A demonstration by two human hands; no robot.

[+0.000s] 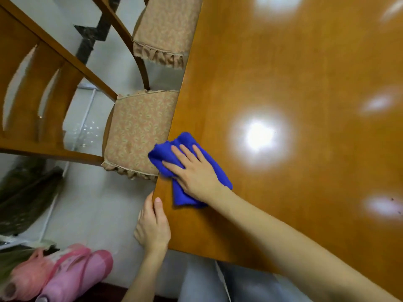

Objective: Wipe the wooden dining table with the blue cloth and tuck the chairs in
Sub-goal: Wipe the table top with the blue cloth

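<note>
The wooden dining table (294,83) fills the right side of the view, glossy with light reflections. A bunched blue cloth (181,194) lies on it at the left edge, hanging slightly over. My right hand (194,168) presses flat on the cloth with straight fingers. My left hand (152,227) grips the table's near left corner, thumb on top and fingers under the edge. A wooden chair (135,136) with a patterned beige seat cushion stands at the left edge, seat partly under the table. A second chair (163,29) stands farther along the same side.
Pale tiled floor lies left of the table. Pink shoes (65,273) sit on the floor at the lower left, with a dark broom-like bundle (26,192) above them. The near chair's backrest (39,83) juts out to the left.
</note>
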